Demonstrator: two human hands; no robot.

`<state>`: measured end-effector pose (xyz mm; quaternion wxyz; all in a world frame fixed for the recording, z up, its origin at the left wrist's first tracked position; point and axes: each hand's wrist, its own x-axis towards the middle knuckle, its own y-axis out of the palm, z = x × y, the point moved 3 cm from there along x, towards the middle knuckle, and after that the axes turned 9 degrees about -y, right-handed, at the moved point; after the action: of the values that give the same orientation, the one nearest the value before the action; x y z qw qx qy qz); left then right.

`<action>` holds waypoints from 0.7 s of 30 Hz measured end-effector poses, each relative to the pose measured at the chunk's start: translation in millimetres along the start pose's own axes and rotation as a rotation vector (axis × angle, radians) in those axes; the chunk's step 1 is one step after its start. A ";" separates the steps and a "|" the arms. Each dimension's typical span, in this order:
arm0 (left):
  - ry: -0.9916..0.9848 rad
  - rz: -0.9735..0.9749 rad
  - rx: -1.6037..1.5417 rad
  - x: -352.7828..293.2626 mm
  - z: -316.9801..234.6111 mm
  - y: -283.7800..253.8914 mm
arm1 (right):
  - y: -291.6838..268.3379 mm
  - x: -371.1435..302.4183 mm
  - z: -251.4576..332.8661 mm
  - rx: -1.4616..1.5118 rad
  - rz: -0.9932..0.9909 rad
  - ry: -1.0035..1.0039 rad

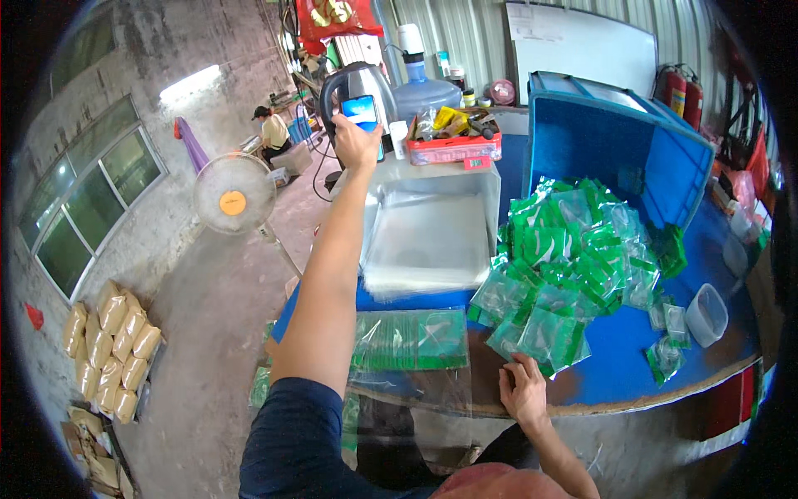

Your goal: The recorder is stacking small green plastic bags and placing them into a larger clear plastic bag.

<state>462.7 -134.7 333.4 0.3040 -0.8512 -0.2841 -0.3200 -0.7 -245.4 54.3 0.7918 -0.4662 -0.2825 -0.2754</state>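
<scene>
My left arm reaches out to the far side of the table, where my left hand [357, 143] is closed around a smartphone [360, 110] with a lit bluish screen. The phone is in front of a dark-handled kettle [378, 83]. Near the table's front edge rests my right hand [525, 389], its fingers bent and apart, the tips at the lower edge of a clear and green plastic packet [544, 339]. That packet lies at the front of a large heap of similar packets [582, 249]. A row of overlapping green-edged bags [407, 339] lies between my arms.
A metal tray [428, 187] holds stacked clear plastic sheets [428, 233]. Behind it stand a red box of odds and ends [453, 148] and a water jug [428, 96]. The blue bin [573, 133] lies on its side. A fan [234, 195] and filled sacks [112, 349] are left; a person [273, 133] sits beyond.
</scene>
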 end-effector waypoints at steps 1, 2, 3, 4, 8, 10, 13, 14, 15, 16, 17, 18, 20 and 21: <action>0.001 0.003 0.001 0.8 0.1 2.6 | 0.8 1.1 -0.8 0.000 0.000 0.003; -0.020 -0.002 0.006 3.3 0.8 3.6 | 2.0 2.8 -1.1 -0.001 0.002 0.002; -0.042 -0.001 0.014 0.9 -0.1 2.3 | 1.1 2.1 -1.5 -0.003 0.008 0.005; -0.043 0.002 0.020 -2.4 -1.6 0.6 | 0.2 1.9 -1.2 0.001 0.013 0.009; -0.033 -0.134 -0.010 -6.2 5.8 -9.5 | 0.6 4.7 -0.2 0.007 0.021 0.023; -0.011 -0.281 -0.146 -9.0 15.7 -24.0 | -0.1 2.9 -0.5 0.012 0.026 0.020; 0.052 0.116 -0.353 -18.3 56.7 -50.0 | -1.6 2.8 2.5 0.040 0.020 0.037; 0.049 0.286 -0.313 -40.3 60.3 -64.3 | -4.0 1.9 0.5 0.024 0.020 0.043; 0.050 0.452 -0.268 -70.3 67.1 -87.6 | -5.7 1.3 -0.6 0.022 0.019 0.053; 0.140 0.487 -0.256 -98.5 95.3 -112.0 | -3.9 3.5 3.5 0.029 0.020 0.032; 0.199 0.563 -0.164 -139.5 110.2 -126.5 | -4.9 2.6 2.8 0.014 0.020 0.031; 0.258 0.642 -0.073 -185.4 121.7 -141.3 | -5.6 0.9 1.0 -0.003 0.007 0.021; 0.348 0.781 0.255 -266.2 142.8 -169.9 | -4.8 0.7 -0.3 0.005 0.007 0.038; 0.297 0.892 0.439 -293.8 152.0 -181.1 | -3.5 2.0 1.3 0.016 0.004 0.039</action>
<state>210.1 5.1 90.6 0.6193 -0.7511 0.0921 -0.2094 -2.0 -246.1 58.3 0.8015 -0.4551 -0.2681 -0.2805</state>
